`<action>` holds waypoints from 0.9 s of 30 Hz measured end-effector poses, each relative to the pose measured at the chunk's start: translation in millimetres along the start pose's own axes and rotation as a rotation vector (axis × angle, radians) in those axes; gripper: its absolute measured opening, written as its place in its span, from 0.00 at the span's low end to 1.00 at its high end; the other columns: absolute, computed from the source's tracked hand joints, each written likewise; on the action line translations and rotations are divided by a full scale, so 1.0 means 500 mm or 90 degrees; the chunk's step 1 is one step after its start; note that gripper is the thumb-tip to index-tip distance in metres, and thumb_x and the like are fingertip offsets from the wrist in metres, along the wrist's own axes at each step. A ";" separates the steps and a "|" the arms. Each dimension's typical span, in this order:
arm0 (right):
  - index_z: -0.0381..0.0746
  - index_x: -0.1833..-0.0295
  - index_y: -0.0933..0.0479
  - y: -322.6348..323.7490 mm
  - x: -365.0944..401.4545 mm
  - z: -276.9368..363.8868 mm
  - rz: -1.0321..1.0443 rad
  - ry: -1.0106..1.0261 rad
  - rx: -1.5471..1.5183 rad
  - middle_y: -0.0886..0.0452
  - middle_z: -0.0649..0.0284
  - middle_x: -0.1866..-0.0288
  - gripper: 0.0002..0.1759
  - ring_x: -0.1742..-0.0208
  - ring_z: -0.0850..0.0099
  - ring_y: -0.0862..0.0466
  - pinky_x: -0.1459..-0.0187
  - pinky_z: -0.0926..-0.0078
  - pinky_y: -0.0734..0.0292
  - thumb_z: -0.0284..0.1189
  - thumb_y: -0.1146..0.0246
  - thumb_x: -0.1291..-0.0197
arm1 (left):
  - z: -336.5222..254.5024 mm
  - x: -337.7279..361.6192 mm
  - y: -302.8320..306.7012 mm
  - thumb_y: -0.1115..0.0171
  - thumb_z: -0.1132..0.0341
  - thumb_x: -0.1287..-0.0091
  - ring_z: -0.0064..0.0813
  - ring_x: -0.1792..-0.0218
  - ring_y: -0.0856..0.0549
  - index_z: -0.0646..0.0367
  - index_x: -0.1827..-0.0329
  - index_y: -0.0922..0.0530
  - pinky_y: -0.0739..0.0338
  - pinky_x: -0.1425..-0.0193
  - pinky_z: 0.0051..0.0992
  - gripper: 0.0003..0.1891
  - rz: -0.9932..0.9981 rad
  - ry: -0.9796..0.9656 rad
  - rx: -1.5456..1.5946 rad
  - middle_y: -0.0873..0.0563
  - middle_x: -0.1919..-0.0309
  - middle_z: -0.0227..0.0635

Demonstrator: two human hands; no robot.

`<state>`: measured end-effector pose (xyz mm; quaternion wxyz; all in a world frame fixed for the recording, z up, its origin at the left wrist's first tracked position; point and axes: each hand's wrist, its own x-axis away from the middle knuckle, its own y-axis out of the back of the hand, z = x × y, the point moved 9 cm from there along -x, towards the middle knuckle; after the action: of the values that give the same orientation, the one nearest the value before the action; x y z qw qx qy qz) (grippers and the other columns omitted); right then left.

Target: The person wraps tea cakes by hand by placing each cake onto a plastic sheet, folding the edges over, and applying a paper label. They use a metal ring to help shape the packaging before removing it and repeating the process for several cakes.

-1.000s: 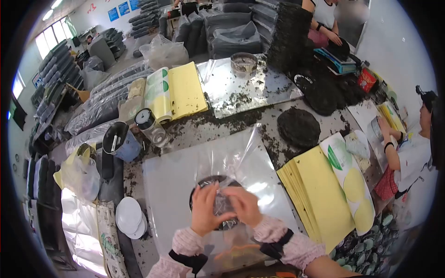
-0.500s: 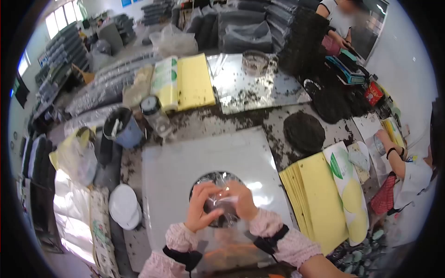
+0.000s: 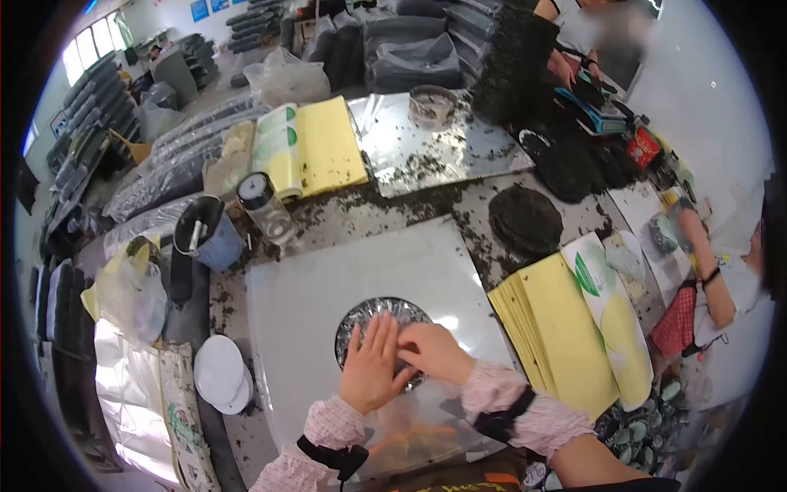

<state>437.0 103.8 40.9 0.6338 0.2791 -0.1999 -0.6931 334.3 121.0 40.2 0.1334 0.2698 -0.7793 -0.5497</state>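
Observation:
A dark round disc covered in shiny, crinkled clear plastic film [image 3: 373, 310] lies on a smooth grey-white board [image 3: 303, 283] in front of me. My left hand [image 3: 375, 365] rests over the disc with its fingers stretched out and flat on the film. Close beside it, my right hand [image 3: 434, 351] has its fingers curled in and pinched together at the disc's right side. Whatever is between those fingertips is hidden. Both hands cover the disc's middle and near part.
Yellow sheets [image 3: 553, 328] are stacked to the right, white round lids [image 3: 220, 369] to the left. Behind stand a blue bucket [image 3: 217, 246], a clear jar [image 3: 275, 220], and a dark round stack [image 3: 525, 220]. A co-worker's arm [image 3: 705, 254] reaches in at right; another person works at back right.
The film that was gathered up between both raised hands now lies over the disc. My left hand has flattened onto it, and my right hand has moved slightly right. The view has shifted a little.

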 end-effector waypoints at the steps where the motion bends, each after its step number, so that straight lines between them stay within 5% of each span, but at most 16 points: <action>1: 0.35 0.67 0.19 0.035 -0.006 0.023 0.006 -0.023 0.000 0.19 0.53 0.69 0.06 0.64 0.51 0.16 0.61 0.56 0.21 0.27 0.34 0.44 | -0.001 -0.002 -0.002 0.41 0.41 0.30 0.47 0.18 0.42 0.67 0.20 0.40 0.55 0.16 0.50 0.45 0.002 -0.002 -0.015 0.38 0.20 0.51; 5: 0.38 0.63 0.14 -0.011 -0.029 -0.034 -0.009 0.008 0.285 0.14 0.56 0.66 0.05 0.63 0.58 0.14 0.61 0.65 0.20 0.26 0.30 0.46 | -0.003 0.002 -0.020 0.44 0.37 0.29 0.46 0.18 0.41 0.65 0.21 0.38 0.56 0.16 0.51 0.45 0.012 -0.001 -0.049 0.38 0.19 0.49; 8: 0.36 0.64 0.17 0.085 -0.002 -0.051 -0.076 0.028 -0.107 0.15 0.54 0.63 0.06 0.63 0.53 0.16 0.60 0.61 0.20 0.25 0.37 0.44 | -0.012 0.000 -0.028 0.46 0.35 0.29 0.46 0.18 0.41 0.64 0.20 0.38 0.56 0.16 0.50 0.46 0.032 -0.008 -0.083 0.38 0.19 0.48; 10: 0.37 0.58 0.18 0.255 0.086 -0.093 -0.385 0.109 0.232 0.15 0.55 0.59 0.07 0.58 0.53 0.17 0.56 0.58 0.22 0.22 0.36 0.43 | 0.002 -0.004 -0.028 0.47 0.35 0.28 0.46 0.18 0.41 0.63 0.20 0.39 0.55 0.16 0.50 0.45 0.030 0.005 -0.107 0.38 0.19 0.48; 11: 0.36 0.52 0.18 0.338 0.139 -0.245 -0.430 -0.010 0.290 0.14 0.54 0.56 0.11 0.55 0.53 0.15 0.51 0.56 0.21 0.21 0.38 0.41 | 0.003 -0.004 -0.028 0.48 0.34 0.28 0.48 0.18 0.42 0.63 0.19 0.40 0.56 0.16 0.51 0.46 0.042 0.001 -0.111 0.40 0.18 0.49; 12: 0.34 0.41 0.20 0.411 0.230 -0.375 -0.528 -0.076 0.432 0.16 0.50 0.43 0.21 0.41 0.53 0.17 0.38 0.55 0.24 0.19 0.40 0.41 | 0.003 -0.001 -0.030 0.49 0.33 0.27 0.50 0.18 0.44 0.64 0.19 0.41 0.56 0.16 0.52 0.46 0.056 -0.006 -0.111 0.42 0.18 0.50; 14: 0.36 0.25 0.33 0.526 0.379 -0.569 -0.395 -0.385 0.677 0.36 0.50 0.20 0.34 0.19 0.54 0.38 0.20 0.53 0.44 0.23 0.39 0.38 | 0.006 0.006 -0.030 0.51 0.33 0.26 0.50 0.17 0.44 0.63 0.19 0.41 0.55 0.17 0.52 0.46 0.036 -0.008 -0.100 0.42 0.18 0.50; 22: 0.37 0.41 0.18 0.537 0.401 -0.560 -0.444 -0.216 0.702 0.22 0.47 0.32 0.18 0.30 0.47 0.25 0.28 0.48 0.32 0.26 0.38 0.36 | -0.005 0.004 -0.025 0.54 0.34 0.25 0.43 0.17 0.43 0.62 0.20 0.38 0.56 0.16 0.49 0.43 0.023 -0.003 -0.124 0.41 0.18 0.46; 27: 0.32 0.52 0.18 0.619 0.391 -0.504 -0.573 -0.258 0.431 0.14 0.46 0.55 0.10 0.51 0.47 0.15 0.49 0.53 0.22 0.28 0.39 0.30 | -0.002 0.004 -0.025 0.53 0.34 0.25 0.47 0.18 0.43 0.62 0.19 0.40 0.54 0.17 0.51 0.44 0.006 -0.016 -0.138 0.41 0.18 0.48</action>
<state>827.9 -106.4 17.6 0.1027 0.3848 -0.3886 -0.8309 336.7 115.8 29.0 0.1547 0.2430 -0.7181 -0.6336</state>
